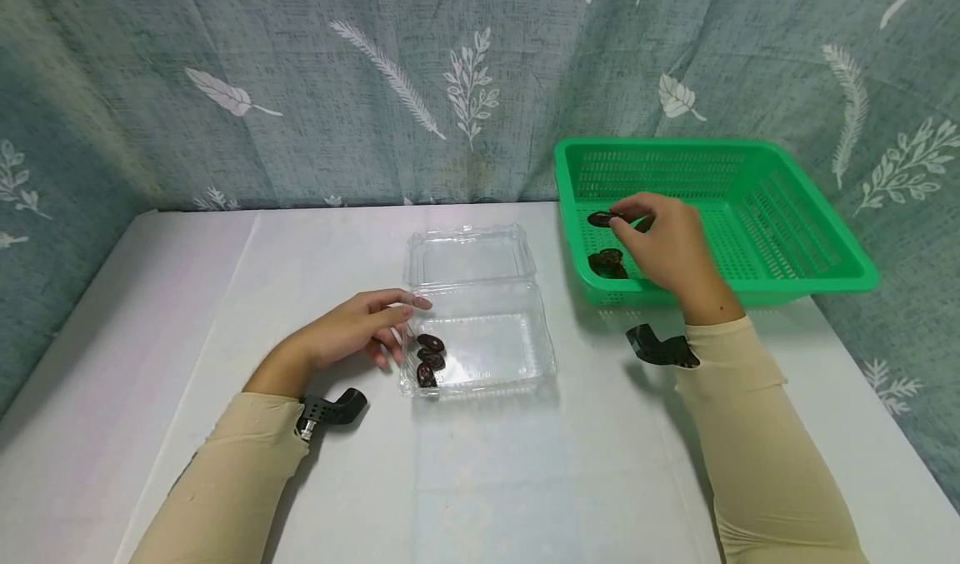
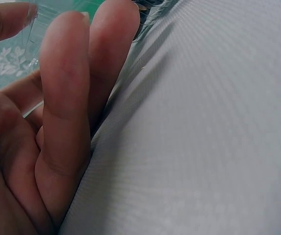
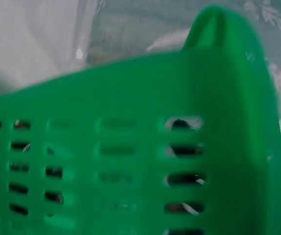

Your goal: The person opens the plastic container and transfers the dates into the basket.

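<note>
A clear plastic clamshell box point(image 1: 495, 351) sits with its lid point(image 1: 472, 260) folded back. Several dark, glossy dates point(image 1: 430, 357) lie along the left side inside it. My left hand point(image 1: 352, 326) is at the box's left wall, fingers loosely extended, one fingertip reaching over the rim; in the left wrist view a fingertip point(image 2: 12, 19) meets the clear plastic. Over the left part of the green basket point(image 1: 720, 285), my right hand point(image 1: 671, 239) pinches a date point(image 1: 600, 219) between thumb and fingertip. Below it, more dates point(image 1: 607, 264) lie in the basket's near left corner.
The basket's slotted wall point(image 3: 130, 98) fills most of the right wrist view and hides the right hand's fingers there. A white-covered table point(image 1: 487, 481) carries everything. Behind it hangs a grey-green leaf-patterned curtain point(image 1: 300, 89).
</note>
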{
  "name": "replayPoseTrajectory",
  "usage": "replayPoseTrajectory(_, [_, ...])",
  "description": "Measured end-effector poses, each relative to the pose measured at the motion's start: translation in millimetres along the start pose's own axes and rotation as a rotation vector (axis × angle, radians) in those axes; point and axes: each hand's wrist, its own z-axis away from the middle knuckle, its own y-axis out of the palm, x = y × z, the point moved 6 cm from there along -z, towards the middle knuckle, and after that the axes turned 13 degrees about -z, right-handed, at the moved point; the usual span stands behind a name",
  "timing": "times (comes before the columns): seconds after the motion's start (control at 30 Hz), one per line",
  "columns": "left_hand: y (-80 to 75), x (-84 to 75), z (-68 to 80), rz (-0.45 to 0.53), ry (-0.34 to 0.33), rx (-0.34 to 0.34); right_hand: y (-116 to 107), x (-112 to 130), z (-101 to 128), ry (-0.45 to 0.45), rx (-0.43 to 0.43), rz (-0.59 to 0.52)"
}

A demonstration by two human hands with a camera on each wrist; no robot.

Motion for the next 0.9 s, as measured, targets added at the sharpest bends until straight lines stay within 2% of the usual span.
replayPoseTrajectory(0.23, [-1.6, -0.6, -0.3, -0.001, -0.005, -0.005, 5, -18, -4, 0.132, 0.172, 0.092])
replayPoseTrajectory(0.37, [-1.5, 0.2, -0.5, -0.005, -0.009, -0.002, 11, -24, -6, 0.207, 0.281, 0.084])
replayPoseTrajectory(0.5, [-0.6, -0.1, -0.7, 0.001, -0.007, 0.002, 15, -27, -5, 0.256, 0.353, 0.057])
replayPoseTrajectory(0.67, [-0.1, -0.3, 0.3, 0.002, -0.006, 0.002, 18, -28, -5, 0.276, 0.402, 0.038])
replayPoseTrajectory(0.9, [-0.5, -0.7, 1.2, 0.011, -0.004, -0.003, 19, -29, -6, 0.301, 0.406, 0.034])
